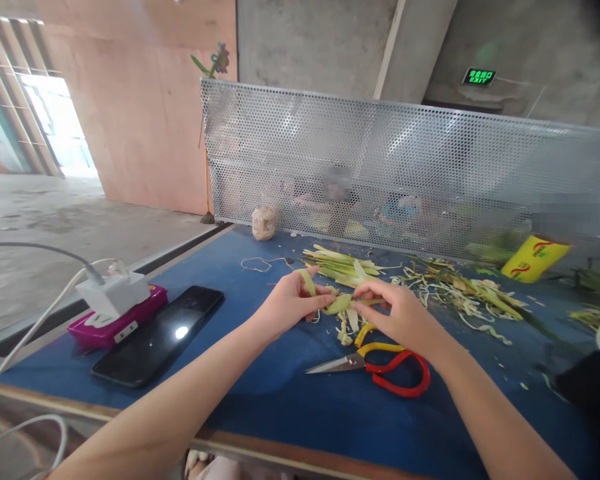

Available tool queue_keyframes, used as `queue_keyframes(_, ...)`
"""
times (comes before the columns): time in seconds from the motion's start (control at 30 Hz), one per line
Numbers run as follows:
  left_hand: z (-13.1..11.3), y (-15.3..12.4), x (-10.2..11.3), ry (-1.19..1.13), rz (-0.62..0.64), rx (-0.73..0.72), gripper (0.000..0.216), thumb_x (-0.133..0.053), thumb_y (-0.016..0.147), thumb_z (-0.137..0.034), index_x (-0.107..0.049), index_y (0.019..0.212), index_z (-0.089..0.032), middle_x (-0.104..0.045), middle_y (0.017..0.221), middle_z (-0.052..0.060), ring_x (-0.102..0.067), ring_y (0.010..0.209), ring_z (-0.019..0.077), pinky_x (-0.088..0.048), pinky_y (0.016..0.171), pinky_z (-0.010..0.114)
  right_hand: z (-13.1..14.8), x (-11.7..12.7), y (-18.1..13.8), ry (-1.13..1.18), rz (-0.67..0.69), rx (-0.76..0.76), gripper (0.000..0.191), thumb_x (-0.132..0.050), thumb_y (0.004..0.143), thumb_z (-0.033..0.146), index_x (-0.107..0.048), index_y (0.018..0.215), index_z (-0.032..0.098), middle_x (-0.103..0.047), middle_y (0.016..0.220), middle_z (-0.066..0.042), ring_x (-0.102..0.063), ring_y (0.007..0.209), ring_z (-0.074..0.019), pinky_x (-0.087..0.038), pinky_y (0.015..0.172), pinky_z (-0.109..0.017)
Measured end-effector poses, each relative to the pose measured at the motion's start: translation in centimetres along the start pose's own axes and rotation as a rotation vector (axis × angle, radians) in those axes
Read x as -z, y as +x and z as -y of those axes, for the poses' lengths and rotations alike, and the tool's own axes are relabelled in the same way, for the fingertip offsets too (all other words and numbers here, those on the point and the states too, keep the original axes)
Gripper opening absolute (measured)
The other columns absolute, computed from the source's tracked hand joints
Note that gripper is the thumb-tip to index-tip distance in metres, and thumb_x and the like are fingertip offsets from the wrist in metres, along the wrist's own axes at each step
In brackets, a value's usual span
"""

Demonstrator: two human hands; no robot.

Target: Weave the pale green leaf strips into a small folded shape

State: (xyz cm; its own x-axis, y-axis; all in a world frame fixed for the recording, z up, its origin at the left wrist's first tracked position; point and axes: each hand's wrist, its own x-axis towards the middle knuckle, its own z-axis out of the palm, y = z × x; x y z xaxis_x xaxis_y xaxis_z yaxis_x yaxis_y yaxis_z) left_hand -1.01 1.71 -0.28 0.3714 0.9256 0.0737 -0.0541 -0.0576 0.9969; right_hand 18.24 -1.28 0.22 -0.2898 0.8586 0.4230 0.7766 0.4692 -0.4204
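Note:
Between my two hands is a pale green leaf strip (339,305), bent or folded at the middle. My left hand (296,299) pinches its left side with thumb and fingers, and a loop of strip stands up by the fingers. My right hand (397,313) pinches the other side, close to the left fingertips. Scissors (370,363) with red and yellow handles lie below my right hand, blades pointing left. Just behind my hands rests a bundle of green leaf strips (337,263). Small leaf scraps (347,327) lie under my fingers.
A black phone (160,337) and a purple power strip (123,317) with a white charger (113,290) lie at left. Shredded leaves (465,290) spread at right near a yellow packet (536,259). A perforated metal screen (380,153) borders the blue table (260,400).

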Motion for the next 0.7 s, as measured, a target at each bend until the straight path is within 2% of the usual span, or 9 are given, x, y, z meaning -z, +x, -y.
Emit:
queue_keyframes(0.1,0.0,0.2,0.1,-0.004,-0.026,0.003,0.076,-0.070,0.063,-0.023,-0.033,0.128,-0.009,-0.064,0.079,0.004,-0.046,0.044,0.0041,-0.033,0.041,0.019,-0.2,0.6,-0.2,-0.085,0.031,0.156,0.020,-0.053,0.077,0.028,-0.055,0.096,0.022,-0.065,0.092,-0.003,-0.060,0.081,-0.0156,-0.047,0.070,-0.027)
queue_keyframes(0.2,-0.1,0.2,0.1,0.017,-0.044,-0.011,0.071,-0.069,0.065,-0.028,-0.036,0.125,-0.010,-0.062,0.074,0.002,-0.042,0.040,0.0030,-0.032,0.039,0.019,-0.4,0.7,-0.2,-0.207,0.020,0.303,0.020,-0.044,0.084,0.024,-0.054,0.101,0.022,-0.064,0.097,-0.005,-0.060,0.088,-0.0173,-0.046,0.076,-0.031)
queue_keyframes(0.3,-0.2,-0.1,-0.1,0.018,-0.008,-0.055,0.062,-0.067,0.066,-0.035,-0.044,0.119,-0.013,-0.061,0.072,0.000,-0.043,0.042,0.0032,-0.033,0.040,0.018,-0.5,0.6,0.0,-0.293,0.037,0.373,0.022,-0.039,0.088,0.025,-0.057,0.100,0.023,-0.066,0.093,-0.005,-0.061,0.083,-0.0177,-0.047,0.073,-0.033)
queue_keyframes(0.4,-0.3,-0.3,-0.3,-0.012,0.020,-0.089,0.062,-0.072,0.059,-0.030,-0.048,0.114,-0.016,-0.061,0.084,0.002,-0.048,0.051,0.0045,-0.037,0.043,0.018,-0.4,0.7,0.1,-0.368,0.054,0.388,0.024,-0.038,0.088,0.025,-0.059,0.098,0.023,-0.067,0.086,-0.004,-0.061,0.076,-0.0170,-0.046,0.068,-0.032)
queue_keyframes(0.57,0.3,0.1,0.0,0.033,-0.020,-0.080,0.078,-0.072,0.059,-0.024,-0.034,0.126,-0.012,-0.061,0.089,0.005,-0.050,0.055,0.0067,-0.037,0.044,0.019,0.8,1.6,-0.1,-0.564,0.024,0.509,0.022,-0.042,0.083,0.014,-0.062,0.093,0.020,-0.065,0.078,-0.004,-0.057,0.074,-0.0167,-0.041,0.070,-0.033)
queue_keyframes(0.7,0.8,0.3,0.3,0.128,-0.012,-0.112,0.082,-0.071,0.059,-0.022,-0.029,0.129,-0.010,-0.062,0.094,0.009,-0.055,0.066,0.0103,-0.042,0.058,0.024,2.6,2.1,0.1,-0.738,0.025,0.587,0.028,-0.042,0.080,0.004,-0.063,0.080,0.022,-0.064,0.075,-0.003,-0.053,0.076,-0.0176,-0.035,0.078,-0.038)
